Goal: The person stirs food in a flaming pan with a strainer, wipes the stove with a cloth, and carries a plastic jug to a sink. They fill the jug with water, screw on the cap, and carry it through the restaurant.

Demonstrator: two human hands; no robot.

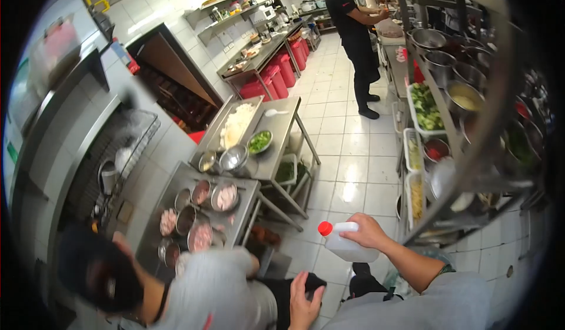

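A translucent white plastic jug (348,249) with a red cap hangs in front of me, tilted a little. My right hand (364,232) is wrapped round its handle. Low in the view, my left hand (305,304) has its fingers apart and holds nothing. It is close to the dark trousers of a co-worker in a grey shirt (218,294), who leans over at my left. Several metal bowls of raw pieces of meat (225,197) stand on the steel table (170,194) beyond that person.
A tray of chopped white food (238,124) and a bowl of chopped greens (259,142) sit on a second steel table. On the right, a metal rack bears pots and a tub of broccoli (426,107). Another person in black (352,41) stands farther along the tiled aisle (338,147).
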